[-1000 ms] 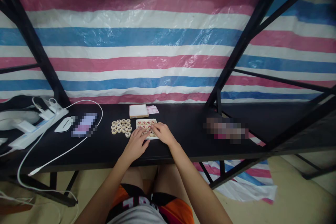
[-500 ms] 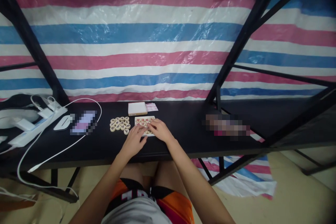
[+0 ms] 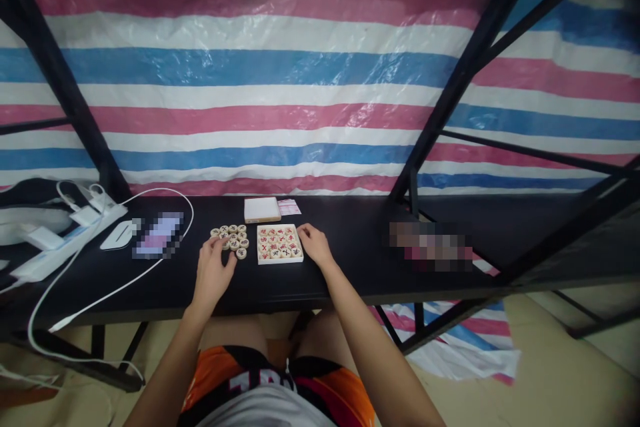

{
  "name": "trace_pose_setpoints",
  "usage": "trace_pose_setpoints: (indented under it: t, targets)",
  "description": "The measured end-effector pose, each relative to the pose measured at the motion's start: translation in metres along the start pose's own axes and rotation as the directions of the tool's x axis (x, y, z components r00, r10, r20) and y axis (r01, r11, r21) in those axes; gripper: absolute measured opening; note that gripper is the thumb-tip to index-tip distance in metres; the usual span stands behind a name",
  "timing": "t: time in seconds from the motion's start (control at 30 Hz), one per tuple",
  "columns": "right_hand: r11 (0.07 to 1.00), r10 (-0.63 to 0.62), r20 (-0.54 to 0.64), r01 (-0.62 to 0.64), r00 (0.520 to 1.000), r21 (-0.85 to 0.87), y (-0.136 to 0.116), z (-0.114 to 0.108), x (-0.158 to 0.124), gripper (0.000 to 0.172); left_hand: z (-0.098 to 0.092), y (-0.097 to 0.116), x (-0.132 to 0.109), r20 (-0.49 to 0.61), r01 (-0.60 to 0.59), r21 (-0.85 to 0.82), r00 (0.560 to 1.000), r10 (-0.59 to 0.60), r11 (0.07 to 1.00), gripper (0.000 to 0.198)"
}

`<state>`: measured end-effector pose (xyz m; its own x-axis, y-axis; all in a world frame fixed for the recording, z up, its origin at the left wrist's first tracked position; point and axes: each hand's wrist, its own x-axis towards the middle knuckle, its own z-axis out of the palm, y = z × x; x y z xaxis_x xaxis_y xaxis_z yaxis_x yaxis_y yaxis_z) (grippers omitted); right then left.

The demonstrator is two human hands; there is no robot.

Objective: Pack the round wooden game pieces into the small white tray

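Note:
A small pale box on the black table holds several round wooden game pieces with red marks. To its left lies a loose group of round pieces with dark marks. My left hand reaches into that group, fingers curled over its near left pieces; whether it grips one is hidden. My right hand rests against the box's right edge, fingers bent. The box lid lies behind, with a pink-printed slip beside it.
At the left are a white power strip with plugs and cables, a white mouse-like object and a blurred phone. A blurred object lies right. Black frame bars rise in front of a striped tarp.
Both hands left the top of the box, uncovering its pieces. My left hand moved left to the loose pieces; my right hand slid to the box's right edge.

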<state>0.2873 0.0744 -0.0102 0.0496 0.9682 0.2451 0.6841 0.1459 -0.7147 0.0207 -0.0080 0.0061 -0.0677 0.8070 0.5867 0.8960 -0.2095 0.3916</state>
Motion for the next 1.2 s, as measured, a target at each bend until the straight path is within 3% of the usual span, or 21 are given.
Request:
trace_pose_setpoints:
  t: [0.13, 0.43, 0.57, 0.73, 0.83, 1.03, 1.2]
  targets:
    - [1.000, 0.007, 0.160, -0.004, 0.987, -0.020, 0.000, -0.005, 0.010, 0.022, 0.000, 0.001, -0.004, 0.108, 0.011, 0.104, 0.994, -0.022, 0.995, 0.024]
    - [0.997, -0.055, 0.002, 0.055, 0.998, 0.050, 0.009, 0.001, 0.005, 0.028, 0.000, 0.008, -0.007, 0.212, -0.233, 0.186, 0.958, 0.193, 0.955, 0.016]
    - [0.990, -0.100, -0.011, 0.100, 0.995, 0.100, 0.013, 0.002, 0.007, 0.029, 0.003, 0.006, -0.007, 0.233, -0.244, 0.099, 0.948, 0.216, 0.965, 0.012]
    - [0.991, -0.108, -0.005, 0.108, 0.994, 0.083, 0.015, 0.003, 0.009, 0.025, 0.008, 0.012, -0.001, 0.165, -0.195, -0.205, 0.959, 0.230, 0.959, 0.012]
    - [0.990, -0.118, -0.001, 0.117, 0.993, 0.076, 0.016, 0.003, 0.009, 0.025, 0.015, 0.022, 0.005, 0.156, -0.197, -0.299, 0.955, 0.251, 0.934, 0.015]
    - [0.990, -0.124, 0.005, 0.123, 0.992, 0.073, 0.017, 0.003, 0.008, 0.023, 0.023, 0.033, 0.007, 0.250, -0.284, -0.343, 0.891, 0.379, 0.895, 0.019]
    - [0.987, -0.128, 0.015, 0.126, 0.992, 0.096, 0.016, 0.003, 0.007, 0.024, 0.022, 0.032, 0.003, 0.199, -0.310, -0.279, 0.907, 0.371, 0.909, 0.020]
